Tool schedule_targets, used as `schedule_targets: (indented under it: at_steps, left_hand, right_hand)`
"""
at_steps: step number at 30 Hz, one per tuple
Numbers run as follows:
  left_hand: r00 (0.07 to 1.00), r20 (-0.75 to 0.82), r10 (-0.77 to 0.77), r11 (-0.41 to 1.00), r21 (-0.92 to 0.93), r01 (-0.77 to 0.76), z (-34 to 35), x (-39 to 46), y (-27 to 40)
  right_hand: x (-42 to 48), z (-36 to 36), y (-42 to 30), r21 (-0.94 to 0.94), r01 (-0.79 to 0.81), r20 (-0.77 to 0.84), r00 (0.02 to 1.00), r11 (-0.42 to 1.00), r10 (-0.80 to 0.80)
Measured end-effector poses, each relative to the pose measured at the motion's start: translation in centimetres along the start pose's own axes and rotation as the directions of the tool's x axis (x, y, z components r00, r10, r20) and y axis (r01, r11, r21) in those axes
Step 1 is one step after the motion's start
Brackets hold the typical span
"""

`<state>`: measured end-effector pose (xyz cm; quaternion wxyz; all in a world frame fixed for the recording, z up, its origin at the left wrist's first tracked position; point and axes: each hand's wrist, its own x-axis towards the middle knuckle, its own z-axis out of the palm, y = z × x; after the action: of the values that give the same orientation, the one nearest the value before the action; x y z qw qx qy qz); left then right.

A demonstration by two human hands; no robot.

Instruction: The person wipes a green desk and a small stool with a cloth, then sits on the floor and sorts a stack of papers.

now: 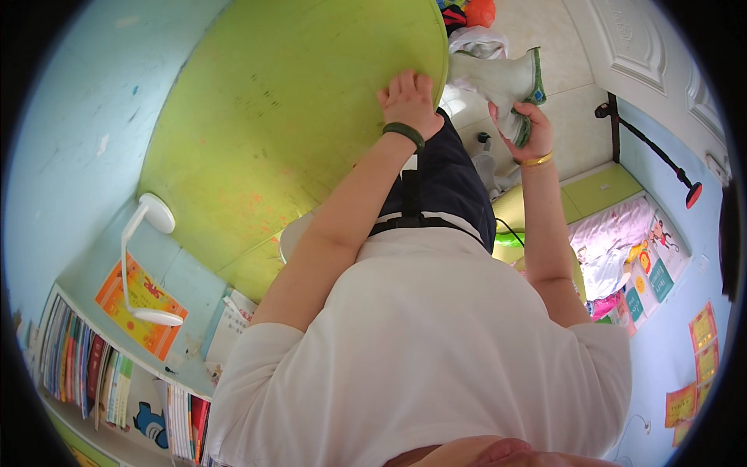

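My left hand (408, 102), with a dark green bangle at its wrist, rests palm down on the green tabletop (315, 76) near its curved edge. Its fingers are bent, and no object shows in it. To the right of that edge, my right hand (534, 131), wearing a gold-coloured bracelet, grips a pale cloth item (505, 76) with dark green trim and a small blue patch. The cloth hangs limp, its lower trimmed end between thumb and fingers. Its far left end reaches the table's rim; whether it touches is unclear.
A white plastic bag (480, 41) and an orange bag (480, 11) lie on the tiled floor beyond the cloth. A white desk lamp (156, 213) stands at the left, above a bookshelf (131, 356). A white panelled door (630, 41) is at the upper right.
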<state>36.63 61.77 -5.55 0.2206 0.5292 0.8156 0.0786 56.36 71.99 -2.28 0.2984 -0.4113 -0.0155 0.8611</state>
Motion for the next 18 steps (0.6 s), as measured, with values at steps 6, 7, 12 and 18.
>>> schedule_targets:
  at_steps: [6,7,12,18]
  left_hand:
    - [0.995,-0.083,0.057,0.998,0.003,-0.057,1.1,-0.2,0.4]
    - [0.991,-0.101,0.09,0.996,0.015,-0.089,1.2,-0.2,0.4]
    - [0.964,-0.194,0.181,0.982,-0.015,-0.187,-0.3,-0.4,0.5]
    - [0.999,-0.007,-0.043,0.962,-0.271,0.04,-4.6,-3.0,-1.9]
  right_hand:
    - [-0.5,-0.7,-0.4,-0.009,0.008,0.037,0.999,1.0,-0.008]
    - [-0.5,-0.9,-0.4,-0.003,0.006,0.063,0.998,1.0,-0.005]
    - [-0.4,-1.6,-0.1,0.01,0.031,0.035,0.999,0.999,-0.031]
    - [-1.0,-0.3,-1.4,-0.01,0.043,0.192,0.981,0.999,-0.04]
